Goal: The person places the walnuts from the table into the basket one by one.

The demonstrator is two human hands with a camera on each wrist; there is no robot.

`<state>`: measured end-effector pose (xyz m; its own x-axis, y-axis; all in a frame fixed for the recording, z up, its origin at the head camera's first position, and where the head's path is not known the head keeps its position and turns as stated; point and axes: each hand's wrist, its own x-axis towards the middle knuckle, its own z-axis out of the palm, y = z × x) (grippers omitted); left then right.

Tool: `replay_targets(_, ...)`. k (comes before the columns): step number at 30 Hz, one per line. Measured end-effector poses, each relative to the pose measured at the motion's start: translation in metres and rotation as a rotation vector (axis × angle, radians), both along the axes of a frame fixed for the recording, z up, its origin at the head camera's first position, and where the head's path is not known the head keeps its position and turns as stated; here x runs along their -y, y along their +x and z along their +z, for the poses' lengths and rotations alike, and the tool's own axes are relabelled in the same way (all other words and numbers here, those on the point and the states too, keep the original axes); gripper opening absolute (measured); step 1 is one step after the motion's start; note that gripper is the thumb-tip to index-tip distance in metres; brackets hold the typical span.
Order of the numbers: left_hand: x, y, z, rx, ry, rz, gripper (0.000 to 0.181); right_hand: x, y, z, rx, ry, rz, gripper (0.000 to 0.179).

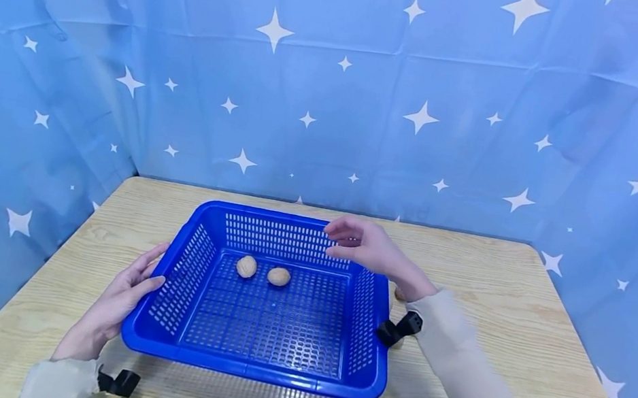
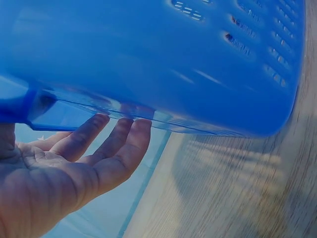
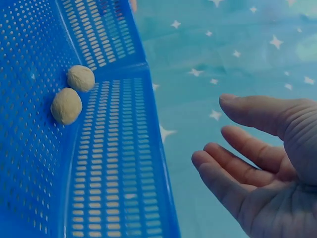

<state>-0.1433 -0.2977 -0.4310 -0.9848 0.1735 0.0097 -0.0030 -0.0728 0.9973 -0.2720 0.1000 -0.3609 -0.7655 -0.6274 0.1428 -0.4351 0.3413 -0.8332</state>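
A blue plastic basket (image 1: 256,372) with slotted walls is over the table, its front edge casting a shadow on the wood. Two walnuts (image 1: 246,266) lie inside on its floor, near the back wall; the right wrist view shows the same walnuts (image 3: 66,106) side by side. My left hand (image 1: 115,299) grips the left rim, thumb on top and fingers (image 2: 136,139) against the outer wall. Over the back right corner hovers my right hand (image 1: 370,246), its fingers loosely bent and nothing between them and the thumb (image 3: 257,111).
Small brown things (image 1: 399,294) show on the table beyond the basket's right side, partly hidden by the basket and my right wrist. The wooden table (image 1: 494,308) reaches back to a blue curtain (image 1: 330,125) with white stars. Each wrist wears a black camera mount (image 1: 398,329).
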Motion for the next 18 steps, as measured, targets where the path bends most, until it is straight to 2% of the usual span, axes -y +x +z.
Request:
replay_targets(7, 0.000, 0.000, -0.001, -0.007, 0.006, -0.007, 0.063, -0.027, 0.001, 0.001, 0.027, -0.033, -0.078, 0.035)
replay_targets(18, 0.001, 0.000, -0.002, -0.024, 0.037, -0.027, 0.060, -0.069, 0.007, -0.011, 0.052, -0.096, -0.223, 0.037)
